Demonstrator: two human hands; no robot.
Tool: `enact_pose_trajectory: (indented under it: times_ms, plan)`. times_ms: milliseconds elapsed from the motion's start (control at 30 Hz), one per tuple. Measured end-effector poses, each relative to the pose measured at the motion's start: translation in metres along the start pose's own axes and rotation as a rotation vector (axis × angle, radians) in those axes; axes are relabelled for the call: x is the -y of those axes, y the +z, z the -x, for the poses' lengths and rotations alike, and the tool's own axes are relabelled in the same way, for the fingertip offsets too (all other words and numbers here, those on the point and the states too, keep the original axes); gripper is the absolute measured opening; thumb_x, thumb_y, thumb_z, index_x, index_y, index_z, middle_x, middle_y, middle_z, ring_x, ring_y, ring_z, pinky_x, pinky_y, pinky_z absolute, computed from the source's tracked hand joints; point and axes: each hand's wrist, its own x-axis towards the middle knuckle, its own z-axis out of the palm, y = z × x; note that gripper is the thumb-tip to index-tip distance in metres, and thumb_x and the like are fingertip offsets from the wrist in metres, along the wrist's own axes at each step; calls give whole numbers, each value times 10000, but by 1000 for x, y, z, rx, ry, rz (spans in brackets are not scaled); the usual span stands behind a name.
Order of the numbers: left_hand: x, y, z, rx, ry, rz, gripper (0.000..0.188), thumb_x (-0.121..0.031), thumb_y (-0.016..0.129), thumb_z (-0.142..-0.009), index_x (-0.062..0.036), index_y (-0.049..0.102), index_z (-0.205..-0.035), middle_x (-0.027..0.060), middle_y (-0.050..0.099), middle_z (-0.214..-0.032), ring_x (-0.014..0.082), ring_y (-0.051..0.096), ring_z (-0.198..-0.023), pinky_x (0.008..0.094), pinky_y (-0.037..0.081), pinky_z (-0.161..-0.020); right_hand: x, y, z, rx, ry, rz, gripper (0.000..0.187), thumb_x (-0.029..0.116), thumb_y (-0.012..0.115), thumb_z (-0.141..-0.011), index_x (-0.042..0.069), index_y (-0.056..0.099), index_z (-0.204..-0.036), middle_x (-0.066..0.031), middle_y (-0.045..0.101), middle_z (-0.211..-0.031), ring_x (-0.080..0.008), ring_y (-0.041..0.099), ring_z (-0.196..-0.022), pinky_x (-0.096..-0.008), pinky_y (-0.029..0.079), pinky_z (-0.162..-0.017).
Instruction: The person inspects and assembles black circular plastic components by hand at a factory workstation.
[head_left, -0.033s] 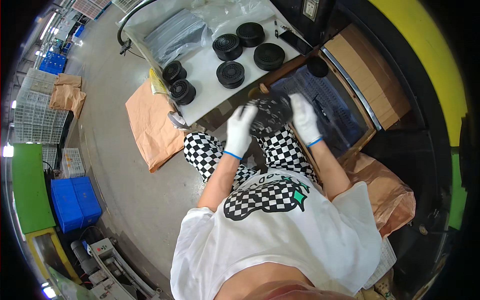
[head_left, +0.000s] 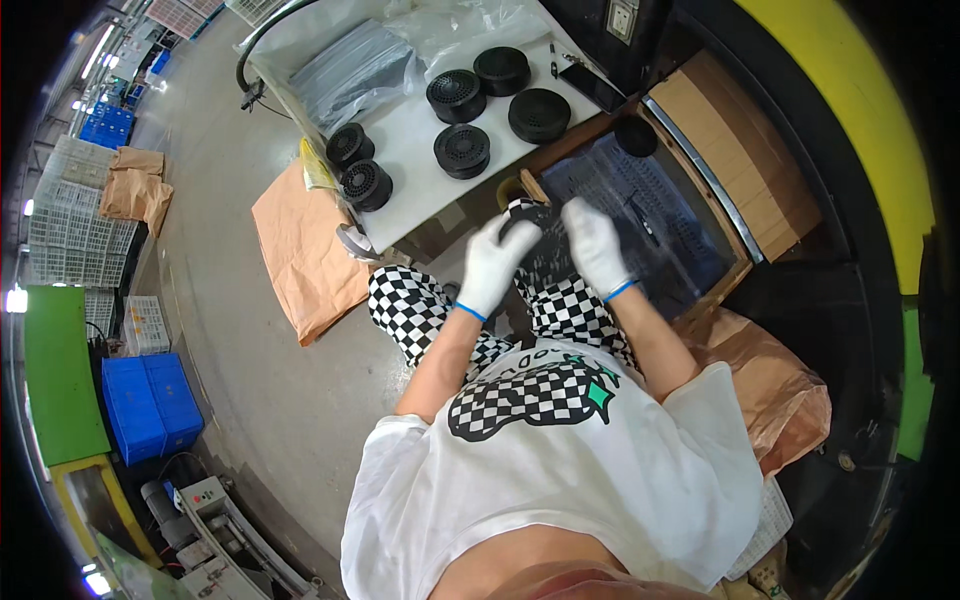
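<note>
Just above the lap, at 12 o'clock from the torso, holding a black round part (head_left: 528,226) between 2 white-gloved hands. Gripping its near rim with the left hand (head_left: 497,262) at 8 o'clock of the part, fingers (head_left: 515,226) seemingly curled onto it, though smeared by blur. Flanking it at 3 o'clock with the right hand (head_left: 592,243), fingers (head_left: 578,214) lying close together and stretched along the part's side; cannot tell whether pinching or merely resting against it.

Seated with knees in checkered trousers tucked below the near edge of a white surface (head_left: 410,140). Ranged across that surface, at 11 to 12 o'clock from the hands, 6 similar black vented discs (head_left: 462,150), well apart from the held one. Beyond them at 11 o'clock, a stack of grey plastic bags (head_left: 350,75). Just beside the right hand at 3 o'clock, a dark slotted tray (head_left: 650,200) in a wooden frame. Down on the floor at 9 o'clock, a brown paper sack (head_left: 300,250).

Judged as mid-handling: turning or checking 1 part over the lap, neither on the surface nor in the tray. For any next move, calling for a firm 2-handed hold and a steady part before letting go with either hand.
</note>
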Motion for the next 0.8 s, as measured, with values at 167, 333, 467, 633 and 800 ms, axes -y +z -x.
enact_pose_trajectory:
  times_ms: [167,333,467,633,800]
  plan:
    - [-23,-13,1,48,-106,27,347,-318,597,-787,28,599,-762,-33,518,-628,38,424,-588,215,363,-521,29,33,9,-53,78,-224,434,380,449,-855,-27,597,-891,-144,577,-704,-202,551,-691,-286,421,-671]
    - [-26,-32,3,-26,-32,-161,368,-296,555,-825,2,547,-608,-57,415,-516,40,347,-506,236,319,-451,22,50,20,13,-74,82,313,238,446,-862,-33,568,-762,-167,538,-646,-242,517,-638,-311,402,-604]
    - [-37,-52,1,294,-35,-234,395,-294,533,-837,-12,567,-561,-35,457,-469,19,397,-481,213,341,-439,9,64,15,50,-339,-156,269,241,472,-877,-18,533,-921,-94,580,-764,-173,529,-682,-302,421,-629]
    - [-50,-29,26,50,-150,559,367,-251,537,-844,-109,444,-519,-97,357,-528,11,275,-493,202,207,-444,6,59,13,281,11,-516,580,483,146,-904,54,535,-922,-35,544,-876,-114,494,-818,-288,415,-717]
    - [-14,-31,8,-331,-138,586,423,-310,519,-849,-50,487,-517,-76,413,-530,20,345,-523,217,288,-453,36,63,24,-138,63,-226,400,368,550,-805,-30,574,-833,-27,564,-726,-102,508,-728,-256,424,-661]
